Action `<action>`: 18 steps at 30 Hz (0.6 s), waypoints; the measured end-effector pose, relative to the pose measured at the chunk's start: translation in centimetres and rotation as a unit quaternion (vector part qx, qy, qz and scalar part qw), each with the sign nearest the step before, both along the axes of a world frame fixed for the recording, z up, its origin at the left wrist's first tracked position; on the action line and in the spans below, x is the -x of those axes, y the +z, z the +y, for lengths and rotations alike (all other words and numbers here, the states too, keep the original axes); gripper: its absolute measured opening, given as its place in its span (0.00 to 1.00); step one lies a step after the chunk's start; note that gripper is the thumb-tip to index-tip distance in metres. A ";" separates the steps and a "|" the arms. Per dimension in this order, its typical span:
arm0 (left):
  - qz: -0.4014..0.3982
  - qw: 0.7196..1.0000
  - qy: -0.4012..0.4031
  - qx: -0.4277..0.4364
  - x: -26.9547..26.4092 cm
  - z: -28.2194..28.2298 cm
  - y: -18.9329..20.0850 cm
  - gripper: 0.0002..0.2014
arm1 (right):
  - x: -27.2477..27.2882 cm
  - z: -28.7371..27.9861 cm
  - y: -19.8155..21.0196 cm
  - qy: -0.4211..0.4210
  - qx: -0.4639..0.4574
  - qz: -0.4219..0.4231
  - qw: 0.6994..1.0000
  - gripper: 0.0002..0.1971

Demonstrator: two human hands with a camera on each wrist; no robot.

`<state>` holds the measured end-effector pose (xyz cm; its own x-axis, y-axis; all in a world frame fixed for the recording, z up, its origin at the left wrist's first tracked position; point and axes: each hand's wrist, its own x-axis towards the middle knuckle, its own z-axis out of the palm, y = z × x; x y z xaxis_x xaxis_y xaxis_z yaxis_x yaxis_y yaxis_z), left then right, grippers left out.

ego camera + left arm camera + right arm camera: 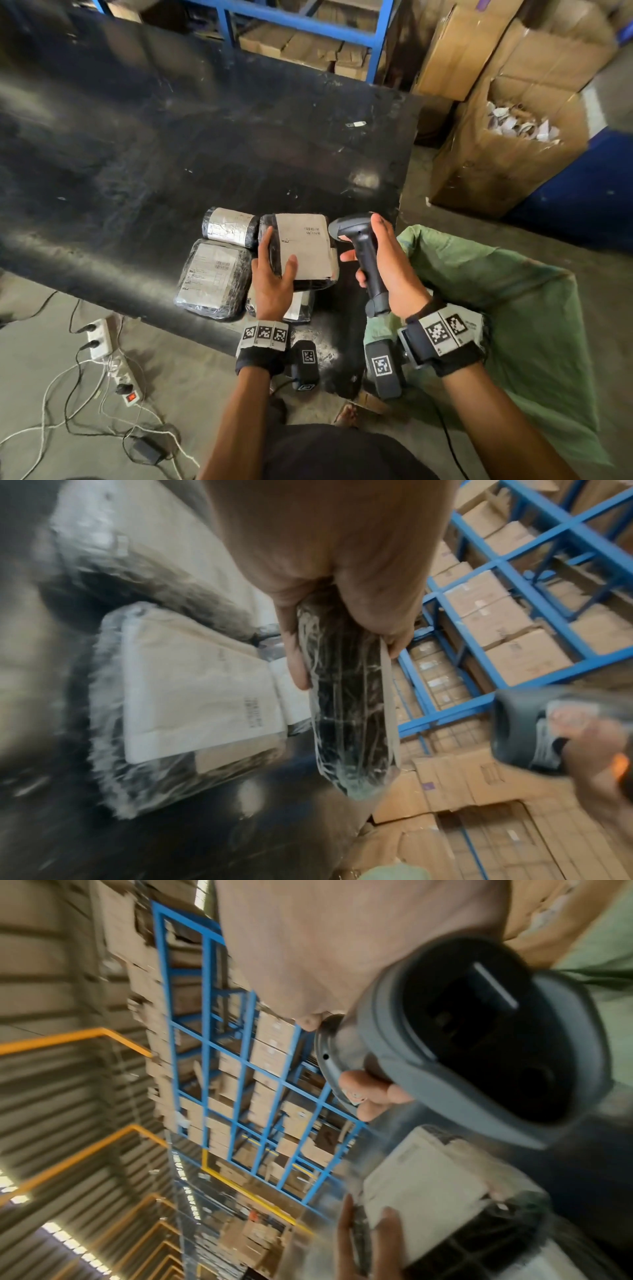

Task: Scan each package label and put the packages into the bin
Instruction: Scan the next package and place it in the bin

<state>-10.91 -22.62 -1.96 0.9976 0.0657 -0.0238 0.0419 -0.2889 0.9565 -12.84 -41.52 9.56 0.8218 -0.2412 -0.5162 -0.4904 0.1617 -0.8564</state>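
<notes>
My left hand point(274, 270) grips a black plastic-wrapped package point(301, 246) by its near left edge, thumb on the white label, held above the table's front right part. In the left wrist view the same package point(346, 696) shows edge-on between thumb and fingers. My right hand point(380, 263) holds a dark grey barcode scanner point(363, 253) by its handle, its head beside the package's right edge. The scanner window point(479, 1031) fills the right wrist view. Three more wrapped packages lie on the table: one point(212, 277) at the left, one point(229, 226) behind it, one point(301, 305) under my left hand.
A green sack-lined bin point(496, 291) stands open at the right, next to the black table point(171, 137). Cardboard boxes point(507, 137) and blue racking point(308, 24) stand behind. Power strips and cables point(102, 370) lie on the floor at the left.
</notes>
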 end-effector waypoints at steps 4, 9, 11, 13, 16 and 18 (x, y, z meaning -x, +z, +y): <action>-0.088 0.996 0.019 -0.017 -0.8 -1.4 1.4 0.33 | 0.9 0.6 3.8 0.001 -0.009 -0.099 0.995 0.23; -0.115 0.993 0.030 -0.010 -1.2 -2.7 3.0 0.33 | 1.1 0.9 6.3 0.004 -0.004 -0.163 0.987 0.20; -0.121 0.992 0.036 -0.013 -1.4 -2.9 3.4 0.33 | 1.1 0.9 6.7 0.006 -0.004 -0.172 0.985 0.19; -0.118 0.992 0.038 -0.012 -1.5 -3.2 3.6 0.33 | 1.0 0.8 7.0 0.007 0.000 -0.172 0.985 0.20; -0.115 0.993 0.035 -0.012 -1.7 -3.4 3.9 0.33 | 1.0 0.7 7.2 0.005 -0.003 -0.173 0.985 0.20; -0.114 0.993 0.035 -0.009 -1.9 -3.5 4.0 0.33 | 0.8 0.7 7.2 0.002 -0.005 -0.172 0.985 0.20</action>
